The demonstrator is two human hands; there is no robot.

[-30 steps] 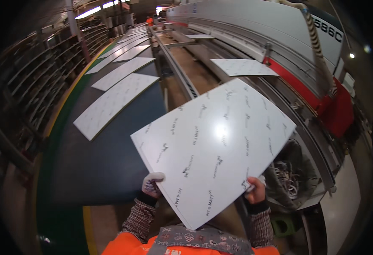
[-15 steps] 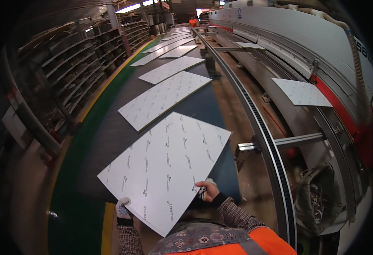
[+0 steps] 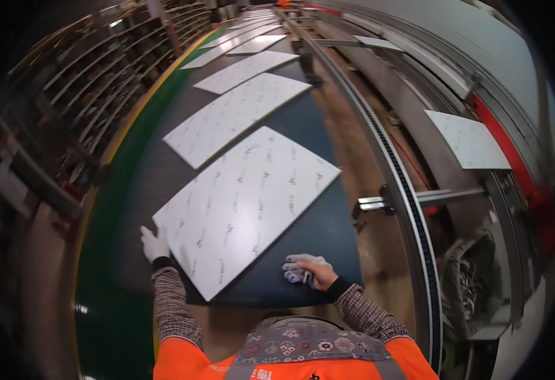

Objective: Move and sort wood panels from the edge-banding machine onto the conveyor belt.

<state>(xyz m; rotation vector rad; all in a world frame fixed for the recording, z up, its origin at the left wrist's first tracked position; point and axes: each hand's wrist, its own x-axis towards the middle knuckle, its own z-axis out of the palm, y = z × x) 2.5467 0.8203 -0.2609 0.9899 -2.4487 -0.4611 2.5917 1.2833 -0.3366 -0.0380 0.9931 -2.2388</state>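
Note:
A white rectangular panel (image 3: 245, 209) with repeated small print lies slantwise on a dark blue-grey work surface (image 3: 318, 234). Its lowest corner is close to the near edge. My left hand (image 3: 155, 244), in a white glove, is at the panel's left corner with fingers apart; I cannot tell whether it touches. My right hand (image 3: 309, 272) is off the panel's right edge, over the dark surface. White glove fabric with blue spots covers its loosely bent, parted fingers, while the thumb is bare. No panel is in either hand.
More white panels (image 3: 239, 117) lie in a row toward the far end. A metal rail (image 3: 391, 168) runs along the right, with a large machine beyond bearing another panel (image 3: 470, 140). Shelving racks (image 3: 109, 82) stand left, past a green strip (image 3: 100, 278). A grey sack (image 3: 470, 285) is at lower right.
The nearest panel has moved forward and slightly left, away from my body. Both hands have let go of its edges; the left hand has moved forward and left. The view has tilted downward.

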